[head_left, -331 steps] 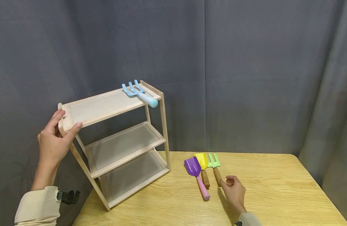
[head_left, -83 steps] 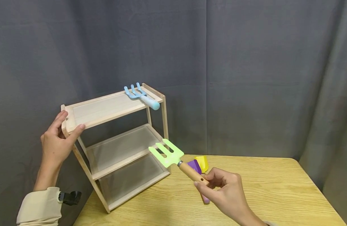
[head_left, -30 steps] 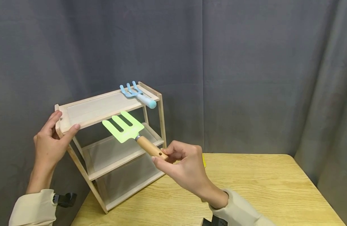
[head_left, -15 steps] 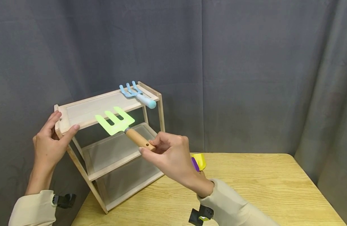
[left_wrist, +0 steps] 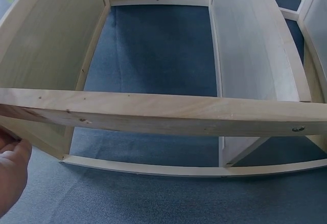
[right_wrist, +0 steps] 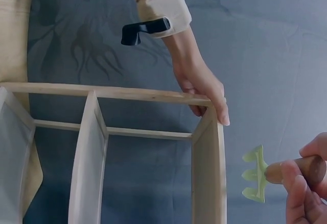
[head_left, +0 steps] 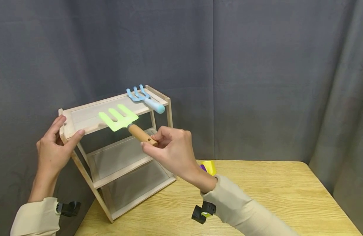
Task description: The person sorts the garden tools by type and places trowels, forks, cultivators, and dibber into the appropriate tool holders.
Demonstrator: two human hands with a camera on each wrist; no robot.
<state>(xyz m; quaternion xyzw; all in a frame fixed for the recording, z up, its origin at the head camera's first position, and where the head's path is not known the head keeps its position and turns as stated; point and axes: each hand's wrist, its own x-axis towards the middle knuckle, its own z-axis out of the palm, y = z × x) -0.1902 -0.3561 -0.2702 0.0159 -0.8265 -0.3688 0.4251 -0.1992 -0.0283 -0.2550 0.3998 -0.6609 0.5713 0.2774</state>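
In the head view my right hand (head_left: 175,152) pinches the wooden handle end of a green hand fork (head_left: 119,119). Its three tines reach over the front edge of the top board of a three-tier wooden shelf (head_left: 134,167); in the right wrist view the fork (right_wrist: 258,175) hangs apart from the board. My left hand (head_left: 51,147) grips the top left end of that shelf, thumb at the front and fingers over the side. A light blue hand rake (head_left: 146,100) lies at the right of the top board, its handle jutting past the front edge.
A yellow shovel (head_left: 210,167) and a sliver of a purple shovel (head_left: 203,167) lie on the wooden table (head_left: 272,193), partly hidden behind my right forearm. A grey curtain (head_left: 258,82) hangs behind. Both lower shelf boards are bare.
Earlier the green fork lay on the table beside the shovels. My right hand has lifted it and carried it left and up to the top board. The left hand has stayed on the shelf.
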